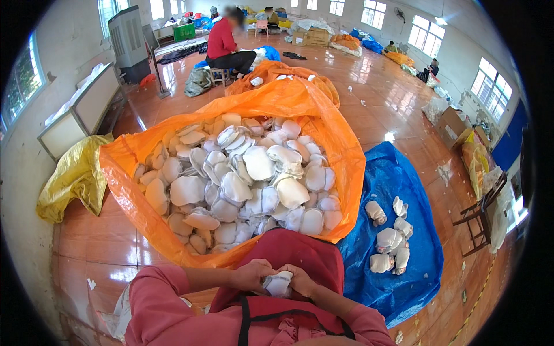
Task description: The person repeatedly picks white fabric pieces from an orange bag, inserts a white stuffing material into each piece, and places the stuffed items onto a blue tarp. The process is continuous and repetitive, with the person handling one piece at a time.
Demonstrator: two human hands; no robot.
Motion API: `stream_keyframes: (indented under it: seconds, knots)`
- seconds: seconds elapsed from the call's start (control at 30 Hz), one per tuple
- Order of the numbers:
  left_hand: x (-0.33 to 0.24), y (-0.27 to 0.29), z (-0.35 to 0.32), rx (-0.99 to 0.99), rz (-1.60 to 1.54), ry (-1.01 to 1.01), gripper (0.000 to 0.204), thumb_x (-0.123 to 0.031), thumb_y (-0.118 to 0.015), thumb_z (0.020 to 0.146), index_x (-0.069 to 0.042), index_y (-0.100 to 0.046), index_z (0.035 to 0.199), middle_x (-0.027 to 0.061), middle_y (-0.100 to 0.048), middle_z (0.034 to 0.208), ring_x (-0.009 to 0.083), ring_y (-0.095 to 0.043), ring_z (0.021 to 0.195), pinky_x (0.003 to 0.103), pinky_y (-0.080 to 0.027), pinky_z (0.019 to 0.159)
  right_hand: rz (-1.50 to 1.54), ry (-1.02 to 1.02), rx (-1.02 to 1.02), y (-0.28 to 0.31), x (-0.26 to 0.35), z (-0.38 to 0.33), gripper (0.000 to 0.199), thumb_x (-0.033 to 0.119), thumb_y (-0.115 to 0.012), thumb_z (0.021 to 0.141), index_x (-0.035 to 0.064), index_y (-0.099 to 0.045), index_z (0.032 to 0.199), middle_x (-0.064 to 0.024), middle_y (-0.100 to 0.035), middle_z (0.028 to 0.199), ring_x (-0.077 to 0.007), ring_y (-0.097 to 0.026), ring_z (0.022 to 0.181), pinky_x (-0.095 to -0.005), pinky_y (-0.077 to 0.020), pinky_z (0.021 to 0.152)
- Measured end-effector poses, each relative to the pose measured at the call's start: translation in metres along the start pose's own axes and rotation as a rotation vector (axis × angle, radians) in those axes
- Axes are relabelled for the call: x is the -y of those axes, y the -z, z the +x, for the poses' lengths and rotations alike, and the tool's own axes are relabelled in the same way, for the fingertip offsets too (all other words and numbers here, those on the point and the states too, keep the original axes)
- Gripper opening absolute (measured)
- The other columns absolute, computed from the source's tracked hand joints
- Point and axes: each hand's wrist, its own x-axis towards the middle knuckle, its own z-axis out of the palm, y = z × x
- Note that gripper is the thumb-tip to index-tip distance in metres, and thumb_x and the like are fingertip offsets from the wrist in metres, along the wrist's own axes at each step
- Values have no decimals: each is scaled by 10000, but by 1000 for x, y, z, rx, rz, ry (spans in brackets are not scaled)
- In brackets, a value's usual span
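**Both hands closed on one white pad at the lap**

Down at 6 o'clock, the left hand [252, 275] and right hand [300, 279] meet over a red apron, fingers curled tight around a single white moulded pad [278, 284] pinched between them, so only its middle shows. Just beyond, toward 12 o'clock, a large orange plastic sack [314, 109] lies open on the tiled floor [392, 98], heaped with white and cream pads [248, 173] of the same kind. At 3 o'clock a blue tarp [404, 190] carries a small cluster of folded white pads [389, 242], well apart from the heap. A yellow sack [75, 173] slumps at 9 o'clock against a flat white panel [81, 112]. Farther off at 12 o'clock, a person in red [225, 43] sits on a stool beside another orange sack [277, 72]. Brown cartons [311, 37] stand near the far wall; another carton [453, 124] sits at 2 o'clock.
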Motion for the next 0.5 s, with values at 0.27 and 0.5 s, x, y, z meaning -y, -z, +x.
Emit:
stream_keyframes:
  seconds: [0.27, 0.5]
  knots:
    - [-9, -11, 3, -72, 8, 33, 512, -293, -831, 641, -100, -682, 1091, 104, -641, 937, 273, -566, 940, 382, -462, 852, -52, -96, 13, 4, -1, -5, 280, -70, -602, 864, 82, -594, 1099, -22, -643, 1014, -126, -608, 916, -294, -510, 818]
    - [-29, 20, 5, -114, -331, 147, 569, -151, -843, 678, -71, -612, 1192, 66, -637, 1042, 215, -572, 1054, 343, -448, 942, -103, -28, 197, 14, 52, -11, 458, 163, -656, 884, 65, -497, 1303, -34, -591, 1186, -138, -570, 1082, -305, -471, 931]
